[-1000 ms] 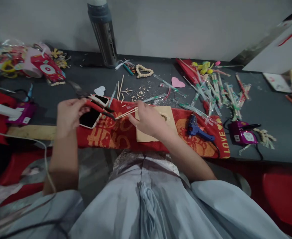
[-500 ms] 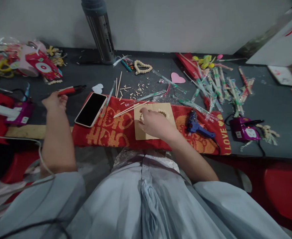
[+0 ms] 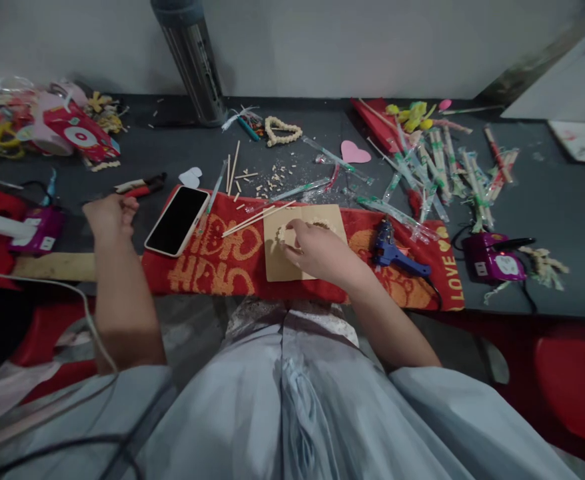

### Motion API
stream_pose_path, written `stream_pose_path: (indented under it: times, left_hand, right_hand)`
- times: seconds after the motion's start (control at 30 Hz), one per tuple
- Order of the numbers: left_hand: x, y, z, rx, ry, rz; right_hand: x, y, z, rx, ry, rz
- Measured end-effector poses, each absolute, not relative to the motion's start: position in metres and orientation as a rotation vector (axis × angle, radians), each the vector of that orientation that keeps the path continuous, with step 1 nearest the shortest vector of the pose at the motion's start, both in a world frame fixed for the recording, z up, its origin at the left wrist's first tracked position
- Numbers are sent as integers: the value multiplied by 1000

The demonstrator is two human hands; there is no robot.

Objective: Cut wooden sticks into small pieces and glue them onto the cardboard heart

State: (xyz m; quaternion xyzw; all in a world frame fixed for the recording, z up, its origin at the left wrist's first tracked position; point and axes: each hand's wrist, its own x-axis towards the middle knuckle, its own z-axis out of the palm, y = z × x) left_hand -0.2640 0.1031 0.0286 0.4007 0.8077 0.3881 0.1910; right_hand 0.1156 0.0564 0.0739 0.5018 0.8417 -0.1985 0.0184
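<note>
My left hand [image 3: 108,219] rests at the left on the dark tabletop, fingers loosely curled and apart, with nothing seen in them. Just beyond it lies a pair of pliers [image 3: 145,186] with red and black handles. My right hand [image 3: 322,252] is over a tan board [image 3: 276,268], its thumb and fingers closed on the left edge of a small pale ring of short stick pieces [image 3: 321,224]. The hand covers much of that ring, so its full shape is hidden. The board lies on a red towel [image 3: 212,273] with orange print.
A phone [image 3: 177,221] and thin sticks [image 3: 252,220] lie left of the board. A blue glue gun [image 3: 397,253] is to the right. Behind are a pale heart-shaped frame [image 3: 282,132], a pink paper heart [image 3: 355,152], wrapped sticks [image 3: 440,160] and a tall bottle [image 3: 192,63].
My left hand has let go of the pliers and drawn back slightly toward me; they now lie on the table. My right hand stays at the ring on the board.
</note>
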Motion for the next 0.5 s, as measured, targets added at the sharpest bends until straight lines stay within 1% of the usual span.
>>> stream_pose_path:
  times: [0.1,0.17,0.2,0.33,0.43,0.5]
  left_hand:
    - [-236,107,29,1009,2333,1272]
    - [-207,112,31,1017,2303,1308]
    - [-190,115,32,1101,2259,1273]
    - [-116,123,38,1656,2004,938]
    - [-73,128,43,1872,1867,681]
    - [-55,132,45,1966,1814,592]
  right_hand:
    - [125,54,74,1595,2602,-652]
    - [132,52,74,1626,2587,-653]
    - [135,51,73,1636,2587,-653]
    - [148,46,70,1665,2604,-681]
    - [159,41,69,1724,2594,-714]
    - [165,38,68,1779,2589,-747]
